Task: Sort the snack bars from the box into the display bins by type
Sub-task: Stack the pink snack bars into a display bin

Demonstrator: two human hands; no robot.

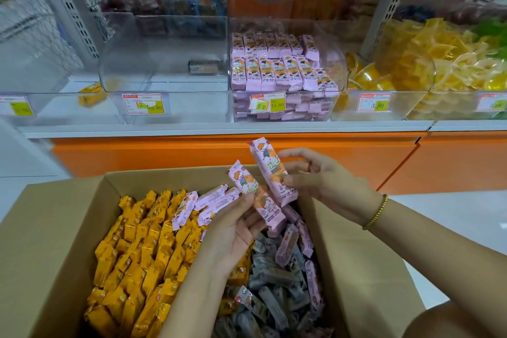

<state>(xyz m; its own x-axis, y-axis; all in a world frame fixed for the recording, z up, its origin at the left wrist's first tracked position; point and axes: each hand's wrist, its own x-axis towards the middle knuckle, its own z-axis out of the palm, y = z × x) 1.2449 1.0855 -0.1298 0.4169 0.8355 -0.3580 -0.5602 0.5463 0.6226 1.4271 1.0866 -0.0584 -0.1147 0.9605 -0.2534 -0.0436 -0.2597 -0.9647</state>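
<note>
An open cardboard box (pixel 63 228) holds yellow snack bars (pixel 137 250) on its left and pink and grey-wrapped bars (pixel 285 277) on its right. Above the box, my left hand (pixel 233 230) grips a pink bar (pixel 255 195) and several more pink bars fanned to the left. My right hand (pixel 323 178) pinches another pink bar (pixel 271 170) held upright beside it. On the shelf, a clear bin (pixel 285 107) is stacked with the same pink bars. The clear bin (pixel 164 63) to its left holds a single grey bar (pixel 204 66).
A yellow bar (pixel 92 93) lies in the far-left bin. Bins of yellow jelly cups (pixel 411 63) stand at the right. Price tags hang on the bin fronts. An orange panel (pixel 219 151) runs below the shelf edge, behind the box.
</note>
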